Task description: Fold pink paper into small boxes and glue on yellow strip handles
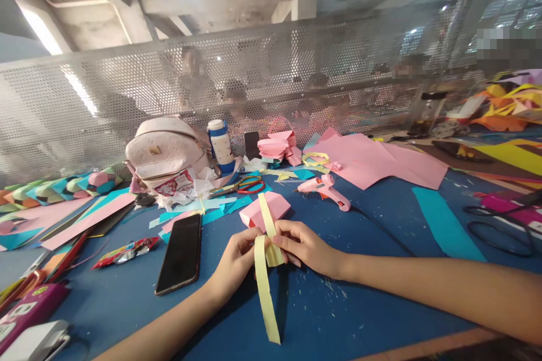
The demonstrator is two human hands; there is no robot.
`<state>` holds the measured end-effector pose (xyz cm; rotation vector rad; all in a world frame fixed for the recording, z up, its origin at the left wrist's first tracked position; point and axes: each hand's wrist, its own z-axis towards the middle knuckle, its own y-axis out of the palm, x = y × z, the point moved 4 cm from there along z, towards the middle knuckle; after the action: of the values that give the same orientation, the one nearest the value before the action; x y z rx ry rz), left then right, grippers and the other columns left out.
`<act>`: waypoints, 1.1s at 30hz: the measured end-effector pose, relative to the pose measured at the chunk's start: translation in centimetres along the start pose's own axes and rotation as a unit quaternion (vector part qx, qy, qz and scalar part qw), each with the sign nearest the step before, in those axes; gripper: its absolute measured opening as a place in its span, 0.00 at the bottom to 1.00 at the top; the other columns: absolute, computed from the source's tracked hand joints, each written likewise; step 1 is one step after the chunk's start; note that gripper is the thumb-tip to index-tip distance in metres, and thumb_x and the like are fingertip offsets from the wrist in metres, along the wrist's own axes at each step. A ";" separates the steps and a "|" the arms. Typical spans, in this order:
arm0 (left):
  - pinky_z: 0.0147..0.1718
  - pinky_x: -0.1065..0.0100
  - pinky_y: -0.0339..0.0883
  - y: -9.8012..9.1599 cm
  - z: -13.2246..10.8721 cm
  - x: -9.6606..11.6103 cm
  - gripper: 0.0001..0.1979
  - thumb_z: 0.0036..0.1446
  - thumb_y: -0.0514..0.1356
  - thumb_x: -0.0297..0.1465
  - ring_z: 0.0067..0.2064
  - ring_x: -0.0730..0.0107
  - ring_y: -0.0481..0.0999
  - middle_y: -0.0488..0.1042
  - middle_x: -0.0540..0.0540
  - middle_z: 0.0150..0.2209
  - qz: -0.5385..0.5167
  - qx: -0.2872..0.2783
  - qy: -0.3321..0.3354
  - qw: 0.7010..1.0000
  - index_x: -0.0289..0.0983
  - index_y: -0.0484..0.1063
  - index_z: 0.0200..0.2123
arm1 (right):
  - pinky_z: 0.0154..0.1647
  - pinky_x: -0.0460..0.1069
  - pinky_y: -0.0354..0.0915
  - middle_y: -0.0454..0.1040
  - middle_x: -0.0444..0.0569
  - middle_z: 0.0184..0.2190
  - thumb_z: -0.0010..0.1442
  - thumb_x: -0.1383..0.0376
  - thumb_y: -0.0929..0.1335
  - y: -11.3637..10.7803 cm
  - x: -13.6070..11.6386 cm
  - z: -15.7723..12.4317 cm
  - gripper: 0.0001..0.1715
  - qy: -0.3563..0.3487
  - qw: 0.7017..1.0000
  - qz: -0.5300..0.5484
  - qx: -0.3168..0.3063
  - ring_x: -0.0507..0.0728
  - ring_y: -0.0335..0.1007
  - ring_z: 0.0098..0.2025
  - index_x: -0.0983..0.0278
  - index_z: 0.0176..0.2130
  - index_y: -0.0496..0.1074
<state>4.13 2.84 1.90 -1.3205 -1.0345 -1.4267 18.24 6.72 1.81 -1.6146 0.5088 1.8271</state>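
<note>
My left hand [240, 255] and my right hand [308, 247] meet at the middle of the table. Between them they pinch a pale yellow paper strip [266, 293], folded where the fingers meet. One end hangs down toward me and another length points up and away. Both hands are closed, fingertips close together. Just beyond them lies a folded pink paper piece [254, 215], partly behind the strip. A pink glue gun [326, 190] rests past my right hand, its black cord running right. Left of my left hand lies a dark phone [180, 254].
Scissors [243, 186] lie beside blue paper scraps [228, 211]. A pale backpack [167, 149], a bottle [221, 149] and pink paper sheets [368, 158] stand or lie along the perforated metal screen [105, 101]. A red snack wrapper [126, 252] is left; a blue paper strip [446, 225] is right.
</note>
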 end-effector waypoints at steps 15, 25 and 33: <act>0.17 0.77 0.51 -0.2 0.3 -0.4 0.23 0.57 0.61 0.48 0.18 0.81 0.60 0.68 0.50 0.20 0.042 -0.027 0.005 0.999 0.32 0.72 0.28 | 0.17 0.41 0.50 0.66 0.39 0.23 0.65 0.51 0.65 0.1 0.0 0.0 0.19 0.022 1.000 0.003 -0.012 0.45 0.53 0.18 0.65 0.36 0.65; 0.22 0.76 0.58 -1.4 -0.3 0.8 0.18 0.57 0.62 0.44 0.23 0.77 0.64 0.67 0.51 0.23 0.036 0.091 0.075 0.992 0.34 0.70 0.29 | 0.18 0.42 0.52 0.66 0.40 0.25 0.67 0.51 0.63 -0.6 0.1 0.0 0.20 0.011 1.000 0.007 0.013 0.44 0.55 0.18 0.64 0.33 0.62; 0.25 0.75 0.58 0.1 -0.6 0.0 0.16 0.61 0.58 0.41 0.26 0.76 0.63 0.68 0.50 0.25 0.036 -0.003 0.060 0.998 0.34 0.69 0.31 | 0.17 0.42 0.52 0.64 0.40 0.24 0.64 0.51 0.66 0.2 -0.2 0.2 0.19 0.015 0.999 0.012 -0.037 0.45 0.54 0.19 0.66 0.36 0.67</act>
<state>4.07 2.22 1.86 -1.2481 -0.8947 -1.4382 17.96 6.69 1.98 -1.6951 0.4801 1.8615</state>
